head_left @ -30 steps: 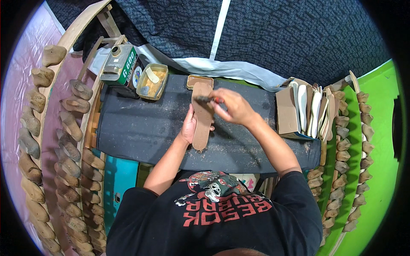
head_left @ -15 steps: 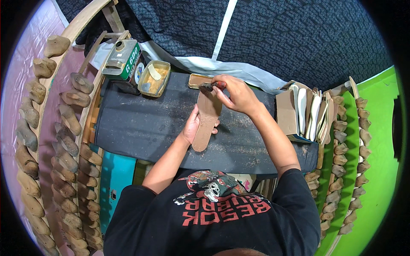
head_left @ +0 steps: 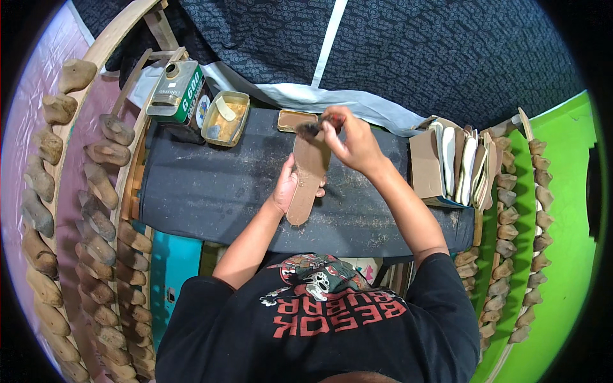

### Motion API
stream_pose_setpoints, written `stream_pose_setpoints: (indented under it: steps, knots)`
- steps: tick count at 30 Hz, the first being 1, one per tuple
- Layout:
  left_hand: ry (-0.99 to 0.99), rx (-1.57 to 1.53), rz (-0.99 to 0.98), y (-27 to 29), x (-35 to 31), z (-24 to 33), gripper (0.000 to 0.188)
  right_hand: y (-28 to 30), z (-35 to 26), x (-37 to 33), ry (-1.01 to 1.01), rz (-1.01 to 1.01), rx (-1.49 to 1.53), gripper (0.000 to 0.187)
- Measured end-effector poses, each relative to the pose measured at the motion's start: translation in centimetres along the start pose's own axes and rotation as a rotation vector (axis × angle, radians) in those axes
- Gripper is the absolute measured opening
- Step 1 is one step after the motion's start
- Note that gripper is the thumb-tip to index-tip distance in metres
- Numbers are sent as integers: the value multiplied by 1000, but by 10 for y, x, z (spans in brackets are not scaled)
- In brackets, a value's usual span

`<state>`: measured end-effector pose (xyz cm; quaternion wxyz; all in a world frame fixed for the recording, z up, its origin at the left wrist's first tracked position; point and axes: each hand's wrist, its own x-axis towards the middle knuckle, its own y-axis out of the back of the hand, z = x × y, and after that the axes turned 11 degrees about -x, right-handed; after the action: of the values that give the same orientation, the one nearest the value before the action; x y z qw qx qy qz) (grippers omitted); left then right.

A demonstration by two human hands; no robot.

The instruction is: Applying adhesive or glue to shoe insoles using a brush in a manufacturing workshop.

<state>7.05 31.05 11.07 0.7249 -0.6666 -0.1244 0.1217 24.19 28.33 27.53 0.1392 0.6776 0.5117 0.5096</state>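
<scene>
A brown insole (head_left: pixel 310 175) lies lengthwise in my left hand (head_left: pixel 287 186), whose thumb rests on its left edge while fingertips show at the right edge. Over the insole's far end, my right hand (head_left: pixel 352 142) grips a brush (head_left: pixel 310 129) with dark bristles and a partly red handle. The bristles are at the surface of the insole; motion smears them slightly. Just beyond the brush is a shallow rectangular tray (head_left: pixel 285 127) with brown contents, partly hidden behind it.
On the dark table (head_left: pixel 191 185), a metal can (head_left: pixel 177 96) and a yellowish tub (head_left: pixel 239 131) holding a pale spatula-like piece stand far left. A cardboard box (head_left: pixel 426 167) of insole-shaped pieces is at the right. Racks of wooden shoe lasts (head_left: pixel 102 182) flank both sides.
My right hand has shifted slightly with the brush, whose bristles now splay over the insole's far end. The left hand keeps hold of the insole. The whole view has moved slightly.
</scene>
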Motion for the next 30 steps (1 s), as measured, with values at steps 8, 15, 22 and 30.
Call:
stream_pose_setpoints:
  steps: [8,15,22,30]
  knots:
    - [-29,-125,144,-2,-5,4,70,2,-25,-33,219,-178,-21,24]
    - [115,-123,-109,9,1,2,68,5,-5,-21,136,-38,-58,20]
    - [113,-144,-65,8,0,-9,71,4,-4,-13,141,66,-137,21]
    - [80,-51,-32,9,-1,-4,70,-4,4,-17,14,73,-30,17]
